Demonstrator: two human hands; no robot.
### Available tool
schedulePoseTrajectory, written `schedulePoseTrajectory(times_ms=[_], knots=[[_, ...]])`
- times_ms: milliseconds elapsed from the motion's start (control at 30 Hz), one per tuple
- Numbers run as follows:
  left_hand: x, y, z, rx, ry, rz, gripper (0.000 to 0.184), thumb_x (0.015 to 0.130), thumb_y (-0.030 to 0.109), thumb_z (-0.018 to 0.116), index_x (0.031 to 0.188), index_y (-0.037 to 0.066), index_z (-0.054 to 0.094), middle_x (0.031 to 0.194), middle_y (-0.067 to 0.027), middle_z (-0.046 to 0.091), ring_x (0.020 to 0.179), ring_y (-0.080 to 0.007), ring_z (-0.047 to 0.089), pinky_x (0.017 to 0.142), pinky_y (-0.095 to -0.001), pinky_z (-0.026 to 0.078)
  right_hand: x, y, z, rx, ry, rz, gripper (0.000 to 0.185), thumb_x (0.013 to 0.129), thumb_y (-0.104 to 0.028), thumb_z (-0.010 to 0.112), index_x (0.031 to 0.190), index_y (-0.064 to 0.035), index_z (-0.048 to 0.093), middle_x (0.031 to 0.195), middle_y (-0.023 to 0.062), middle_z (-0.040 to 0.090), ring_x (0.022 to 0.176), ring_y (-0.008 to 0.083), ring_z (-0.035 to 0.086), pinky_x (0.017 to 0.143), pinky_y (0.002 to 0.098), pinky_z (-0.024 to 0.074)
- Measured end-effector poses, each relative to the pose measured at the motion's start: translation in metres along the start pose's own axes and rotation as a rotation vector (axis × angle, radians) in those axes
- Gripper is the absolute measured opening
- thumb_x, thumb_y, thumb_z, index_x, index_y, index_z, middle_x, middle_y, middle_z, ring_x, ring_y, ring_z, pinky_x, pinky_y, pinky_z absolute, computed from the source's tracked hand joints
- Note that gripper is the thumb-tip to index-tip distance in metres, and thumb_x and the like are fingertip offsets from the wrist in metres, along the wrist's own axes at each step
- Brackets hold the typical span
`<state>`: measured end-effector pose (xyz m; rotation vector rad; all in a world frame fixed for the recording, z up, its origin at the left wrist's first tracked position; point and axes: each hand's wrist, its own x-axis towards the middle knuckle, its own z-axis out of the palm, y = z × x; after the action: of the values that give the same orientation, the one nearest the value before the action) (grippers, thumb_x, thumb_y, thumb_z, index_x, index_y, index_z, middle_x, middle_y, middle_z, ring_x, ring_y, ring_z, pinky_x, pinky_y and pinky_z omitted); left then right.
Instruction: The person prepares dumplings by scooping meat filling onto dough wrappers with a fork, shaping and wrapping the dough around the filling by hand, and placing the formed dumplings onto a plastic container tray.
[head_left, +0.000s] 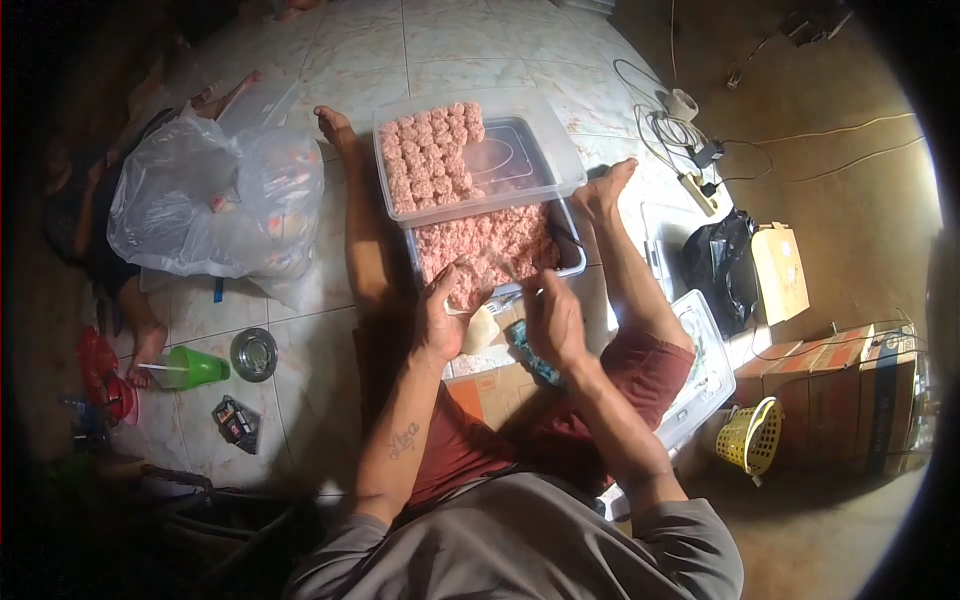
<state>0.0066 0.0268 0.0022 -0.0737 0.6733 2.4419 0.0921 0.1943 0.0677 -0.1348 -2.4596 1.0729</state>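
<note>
My left hand [440, 320] is curled around a lump of pink, crumbly mixture [466, 290]. My right hand [558, 325] grips a thin utensil [502, 264], its tip blurred beside the lump; I cannot tell its exact kind. Both hands are over the near edge of a blue-rimmed tub [574, 266] filled with the same loose pink mixture [515, 232]. Resting across that tub's far side is a clear plastic container [545, 150], where rows of rounded pink balls [430, 155] cover the left part. A blue patterned cloth [530, 352] lies between my legs.
On the left are a plastic bag [215, 200], a green cup [205, 367], a round metal dish [254, 355] and a person's foot [150, 342]. To the right stand a black bag [722, 265], a yellow basket [750, 437], cardboard boxes [830, 395] and a power strip [700, 192] with cables.
</note>
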Motion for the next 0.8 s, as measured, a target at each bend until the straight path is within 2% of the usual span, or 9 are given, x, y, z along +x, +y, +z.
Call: schedulePoseTrajectory(times_ms=[200, 267, 333, 400, 467, 500, 567, 633, 800], knots=[[0.006, -0.019, -0.002, 0.259, 0.043, 0.105, 0.033, 0.101, 0.030, 0.065, 0.124, 0.006, 0.066, 0.120, -0.0060, 0.068, 0.114, -0.0212, 0.065, 0.104, -0.0414, 0.052, -0.020, 0.007, 0.035, -0.077, -0.012, 0.055, 0.006, 0.097, -0.005, 0.057, 0.101, -0.0002, 0.057, 0.091, 0.0249, 0.061, 0.084, 0.0480, 0.062, 0.068, 0.0537, 0.0479], [0.009, -0.024, -0.019, 0.354, 0.111, 0.144, 0.034, 0.100, 0.026, 0.065, 0.126, 0.004, 0.066, 0.126, -0.0078, 0.068, 0.116, -0.0213, 0.065, 0.106, -0.0408, 0.051, -0.017, 0.011, 0.030, -0.094, -0.043, 0.069, 0.008, 0.099, -0.007, 0.056, 0.102, -0.0008, 0.057, 0.093, 0.0244, 0.062, 0.084, 0.0477, 0.062, 0.068, 0.0549, 0.0478], [-0.005, -0.009, 0.005, 0.253, -0.051, 0.082, 0.043, 0.099, 0.021, 0.064, 0.136, 0.000, 0.061, 0.135, -0.0117, 0.066, 0.124, -0.0219, 0.061, 0.111, -0.0376, 0.044, -0.013, 0.020, 0.028, -0.152, -0.033, 0.070, 0.008, 0.098, -0.007, 0.056, 0.102, -0.0005, 0.057, 0.095, 0.0241, 0.062, 0.083, 0.0477, 0.062, 0.068, 0.0546, 0.0481], [-0.007, -0.004, 0.012, 0.297, -0.060, 0.123, 0.046, 0.099, 0.024, 0.061, 0.136, -0.003, 0.060, 0.135, -0.0146, 0.065, 0.123, -0.0248, 0.063, 0.110, -0.0392, 0.046, -0.005, 0.032, 0.020, -0.131, 0.036, 0.066, 0.006, 0.098, -0.006, 0.056, 0.102, -0.0013, 0.057, 0.096, 0.0258, 0.062, 0.086, 0.0496, 0.062, 0.071, 0.0561, 0.0485], [0.000, 0.001, 0.000, 0.169, -0.127, 0.005, 0.049, 0.097, 0.029, 0.062, 0.133, -0.003, 0.060, 0.128, -0.0177, 0.068, 0.118, -0.0283, 0.066, 0.107, -0.0420, 0.050, 0.006, 0.039, 0.014, -0.128, 0.171, 0.009, 0.008, 0.097, -0.006, 0.056, 0.100, -0.0001, 0.061, 0.095, 0.0237, 0.065, 0.087, 0.0471, 0.065, 0.072, 0.0535, 0.0504], [0.002, -0.001, -0.004, 0.127, -0.058, -0.049, 0.053, 0.098, 0.038, 0.060, 0.131, -0.003, 0.061, 0.124, -0.0180, 0.070, 0.111, -0.0289, 0.068, 0.099, -0.0443, 0.054, 0.001, 0.044, 0.009, -0.132, 0.171, 0.012, 0.008, 0.097, -0.006, 0.056, 0.100, -0.0001, 0.061, 0.095, 0.0237, 0.065, 0.087, 0.0471, 0.065, 0.072, 0.0535, 0.0504], [0.002, 0.005, -0.008, 0.036, -0.083, -0.109, 0.055, 0.098, 0.042, 0.059, 0.131, -0.003, 0.061, 0.123, -0.0183, 0.070, 0.108, -0.0283, 0.069, 0.094, -0.0450, 0.056, -0.012, 0.058, -0.002, -0.356, -0.082, 0.237, 0.013, 0.097, -0.007, 0.054, 0.102, 0.0006, 0.063, 0.096, 0.0238, 0.067, 0.089, 0.0464, 0.065, 0.073, 0.0520, 0.0520], [0.000, 0.009, -0.009, -0.058, -0.128, -0.185, 0.064, 0.100, 0.052, 0.056, 0.132, -0.003, 0.060, 0.122, -0.0193, 0.070, 0.103, -0.0272, 0.070, 0.086, -0.0454, 0.058, -0.031, 0.057, -0.021, -0.335, -0.077, 0.240, 0.015, 0.097, -0.009, 0.052, 0.103, 0.0002, 0.062, 0.099, 0.0252, 0.066, 0.090, 0.0478, 0.065, 0.074, 0.0539, 0.0523], [-0.007, 0.014, -0.019, -0.240, -0.235, -0.281, 0.073, 0.100, 0.056, 0.054, 0.137, -0.007, 0.056, 0.128, -0.0221, 0.067, 0.101, -0.0297, 0.070, 0.086, -0.0457, 0.057, -0.047, 0.036, -0.048, -0.350, -0.077, 0.351, 0.013, 0.096, -0.009, 0.054, 0.098, 0.0008, 0.062, 0.101, 0.0267, 0.067, 0.090, 0.0493, 0.066, 0.076, 0.0552, 0.0528]])
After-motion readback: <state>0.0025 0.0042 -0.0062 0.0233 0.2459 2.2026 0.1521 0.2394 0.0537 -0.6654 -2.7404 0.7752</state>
